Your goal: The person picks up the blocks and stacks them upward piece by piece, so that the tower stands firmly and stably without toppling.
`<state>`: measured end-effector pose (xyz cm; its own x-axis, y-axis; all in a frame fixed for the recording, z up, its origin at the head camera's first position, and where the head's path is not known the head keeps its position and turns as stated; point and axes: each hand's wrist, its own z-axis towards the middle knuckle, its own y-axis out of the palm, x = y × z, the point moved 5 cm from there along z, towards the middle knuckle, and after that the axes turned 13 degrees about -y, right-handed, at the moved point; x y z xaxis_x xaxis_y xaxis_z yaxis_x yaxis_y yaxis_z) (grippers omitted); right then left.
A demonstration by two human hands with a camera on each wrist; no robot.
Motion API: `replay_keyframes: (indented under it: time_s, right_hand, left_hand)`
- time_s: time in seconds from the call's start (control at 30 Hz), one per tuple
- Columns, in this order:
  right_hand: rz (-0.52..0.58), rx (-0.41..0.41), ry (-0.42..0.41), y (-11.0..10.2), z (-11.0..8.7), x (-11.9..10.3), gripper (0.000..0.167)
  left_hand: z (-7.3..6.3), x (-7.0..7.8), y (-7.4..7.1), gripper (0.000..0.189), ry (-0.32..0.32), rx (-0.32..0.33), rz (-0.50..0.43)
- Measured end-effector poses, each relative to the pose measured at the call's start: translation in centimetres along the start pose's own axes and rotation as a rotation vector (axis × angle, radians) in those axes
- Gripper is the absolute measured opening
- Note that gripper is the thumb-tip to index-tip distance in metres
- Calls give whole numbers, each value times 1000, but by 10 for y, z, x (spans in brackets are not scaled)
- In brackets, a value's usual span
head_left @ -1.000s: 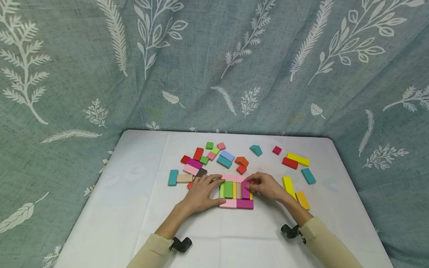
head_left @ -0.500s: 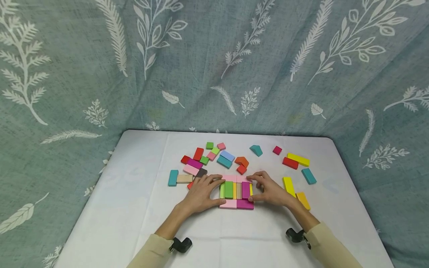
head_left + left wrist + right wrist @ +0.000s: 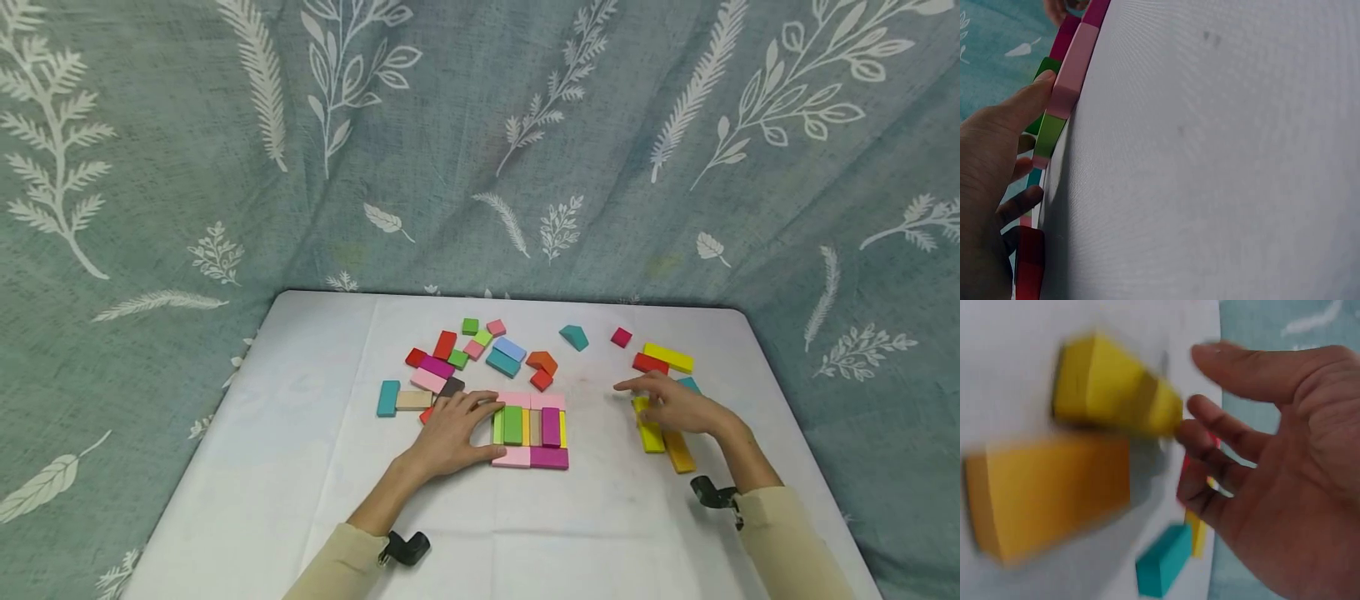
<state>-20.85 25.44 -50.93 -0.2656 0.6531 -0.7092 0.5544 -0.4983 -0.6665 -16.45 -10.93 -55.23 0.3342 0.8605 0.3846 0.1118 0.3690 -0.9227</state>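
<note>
My left hand (image 3: 450, 433) rests at the left side of a flat rectangle of wooden blocks, thumb and fingers spread along its edge. In that rectangle, a green block (image 3: 512, 426) and a magenta block (image 3: 551, 427) lie raised on a row of upright strips, between pink blocks (image 3: 512, 457) at front and back. In the left wrist view my thumb lies against the green block (image 3: 1040, 122). My right hand (image 3: 678, 408) is over a long yellow block (image 3: 652, 442); in the right wrist view its curved fingers touch the far end of that yellow block (image 3: 1116, 387), thumb apart.
An orange-yellow block (image 3: 679, 454) lies beside the yellow one. Behind are a red block (image 3: 649, 363), another yellow block (image 3: 669, 357) and a partly hidden teal block (image 3: 688, 384). Several loose blocks, including a tan one (image 3: 414, 401), lie to the left and back.
My right hand has left the magenta block and moved right to the long yellow block, which has turned and shifted slightly toward me. The left hand has stayed in place.
</note>
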Motion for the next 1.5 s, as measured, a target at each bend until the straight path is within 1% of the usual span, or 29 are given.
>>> replay_keyframes:
  time_s: [0.1,0.2,0.33,0.5,0.6,0.67,0.77,0.87,0.97,1.1,1.2,1.3,1.4,1.5]
  right_hand:
    - [-16,-58,15,-5,-7,11,49]
    - [-31,-69,2,-6,-9,17,47]
    - [-38,-22,34,-6,-6,24,40]
    - [-86,34,92,-3,2,30,33]
    - [-108,76,79,-1,7,28,35]
    - [-103,122,46,3,10,21,37]
    - [-78,193,-34,11,15,2,39]
    - [-42,226,-126,25,25,-22,39]
    - [-35,204,-201,42,36,-44,38]
    - [-55,152,-258,62,51,-64,37]
    - [-85,127,-275,72,60,-71,36]
    - [-123,123,-263,77,64,-73,35]
    - [-145,126,-242,78,66,-73,35]
    - [-145,130,-232,78,67,-72,35]
  left_hand:
    - [0,0,0,78,-1,0,-6]
    - [-1,1,0,78,-2,3,-17]
    - [0,0,0,78,-5,-1,-17]
    - [0,1,0,78,-12,-7,-12]
    - [0,1,0,78,-7,-4,-8]
    - [-1,1,0,78,-3,-3,-4]
    - [-1,2,0,78,2,0,1]
    - [-1,2,0,78,3,6,1]
    - [-1,2,0,78,2,11,-2]
    - [-1,2,-1,77,-1,12,1]
    - [-1,2,-1,77,-8,8,10]
    - [-2,1,-1,77,-15,0,8]
    - [-2,1,-1,77,-18,-9,1]
    - [-1,0,0,78,-21,-10,10]
